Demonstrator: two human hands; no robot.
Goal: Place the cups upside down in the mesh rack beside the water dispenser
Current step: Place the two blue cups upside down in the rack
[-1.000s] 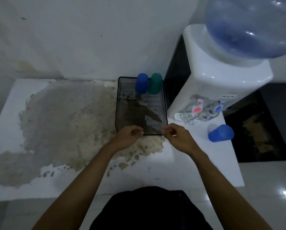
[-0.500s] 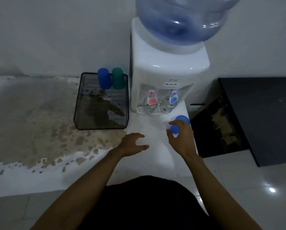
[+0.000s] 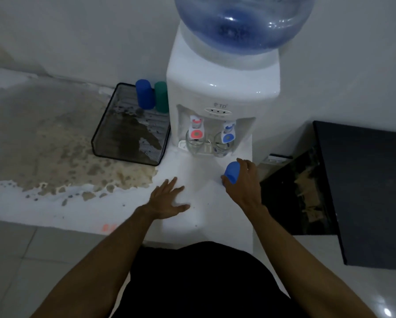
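Fingers (image 3: 245, 167) of the right hand (image 3: 244, 184) are curled around a light blue cup (image 3: 231, 172), which is gripped near the right edge of the white counter (image 3: 192, 216), just in front of the water dispenser (image 3: 222, 92). Fingers of the left hand (image 3: 167, 199) are spread wide and flat, nothing being held; whether the palm touches the counter cannot be told.

A large blue bottle (image 3: 242, 19) is seated on top of the dispenser. A wide brownish stain (image 3: 43, 138) is spread over the left part of the counter. The black mesh rack (image 3: 132, 134) is set just beside the dispenser, on its left. At the rack's far end a dark blue cup (image 3: 144, 94) and a green cup (image 3: 161, 96) are stood upside down, side by side. Under the red tap (image 3: 195, 131) and the blue tap (image 3: 228, 135) two clear glasses (image 3: 194, 145) are placed.
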